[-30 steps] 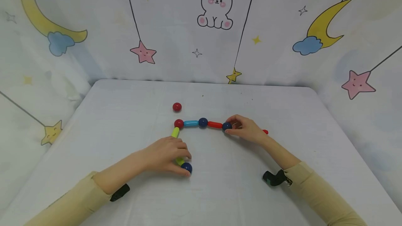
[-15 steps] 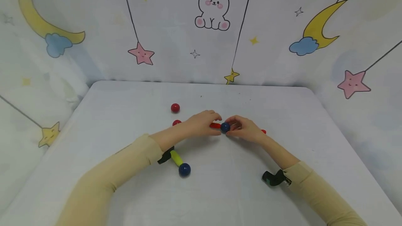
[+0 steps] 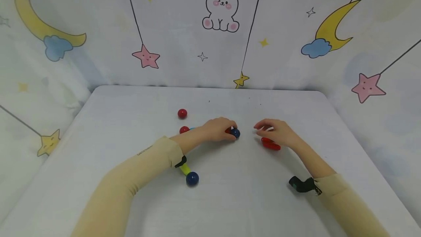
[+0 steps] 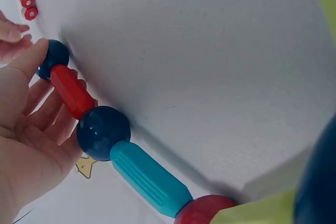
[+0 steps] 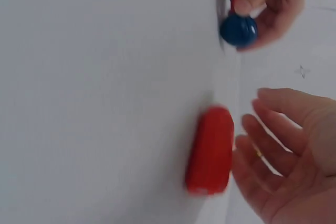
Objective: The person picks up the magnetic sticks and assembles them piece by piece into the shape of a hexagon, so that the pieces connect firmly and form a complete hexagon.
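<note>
My left hand [image 3: 217,129] pinches the dark blue ball [image 3: 235,133] at the right end of a chain of magnetic rods and balls. In the left wrist view, a red rod [image 4: 72,93] joins this ball to another blue ball [image 4: 104,132], followed by a light blue rod [image 4: 151,179] and a red ball [image 4: 206,211]. A yellow-green rod [image 3: 185,169] leads toward the person to a further blue ball [image 3: 192,179]; my left forearm hides part of it. My right hand [image 3: 277,131], fingers loosely bent and holding nothing, hovers beside two loose red rods [image 3: 271,144].
A loose red ball [image 3: 182,113] lies behind the chain on the white table [image 3: 236,193]. A patterned white cloth [image 3: 184,21] hangs behind the table. Dark wrist cameras [image 3: 302,184] hang under both sleeves.
My left hand has gone from the near blue ball over to the chain's right end and now grips it. My right hand has let go of that ball and moved right, toward the red rods.
</note>
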Available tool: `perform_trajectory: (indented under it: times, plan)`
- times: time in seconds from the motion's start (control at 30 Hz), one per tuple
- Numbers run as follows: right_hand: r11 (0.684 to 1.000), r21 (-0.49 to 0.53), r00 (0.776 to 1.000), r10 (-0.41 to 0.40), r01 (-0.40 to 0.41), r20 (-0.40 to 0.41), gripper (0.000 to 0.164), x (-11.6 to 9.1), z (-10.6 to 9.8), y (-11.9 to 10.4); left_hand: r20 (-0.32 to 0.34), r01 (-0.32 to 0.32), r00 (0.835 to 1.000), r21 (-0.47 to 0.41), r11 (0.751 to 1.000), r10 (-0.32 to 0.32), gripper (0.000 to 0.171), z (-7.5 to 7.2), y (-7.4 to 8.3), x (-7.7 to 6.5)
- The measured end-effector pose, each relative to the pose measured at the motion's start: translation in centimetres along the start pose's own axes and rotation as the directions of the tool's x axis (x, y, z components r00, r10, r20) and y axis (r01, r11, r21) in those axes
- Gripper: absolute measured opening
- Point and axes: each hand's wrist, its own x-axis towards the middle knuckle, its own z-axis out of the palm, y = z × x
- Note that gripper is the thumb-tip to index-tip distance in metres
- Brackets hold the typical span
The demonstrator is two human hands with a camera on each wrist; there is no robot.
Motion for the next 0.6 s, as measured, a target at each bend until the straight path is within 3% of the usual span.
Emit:
perform_trajectory:
  times: [0.27, 0.43, 0.6]
  plan:
    - [0.997, -0.069, 0.995, 0.034, -0.028, 0.089, 0.024, -2.1, -2.2, 2.0, -0.009, -0.004, 1.000, -0.013, 1.000, 0.004, 0.044, 0.0, -0.3, -0.3]
    - [0.996, -0.092, 0.999, 0.003, 0.001, 0.051, 0.020, -1.3, -1.1, 2.1, -0.006, 0.005, 1.000, -0.025, 1.000, -0.005, 0.043, -0.1, -0.3, -0.5]
    - [0.992, -0.089, 0.996, -0.085, 0.088, 0.036, 0.021, 0.1, 0.8, 0.6, -0.001, 0.006, 1.000, -0.032, 0.999, -0.007, 0.042, 0.0, -0.3, -0.6]
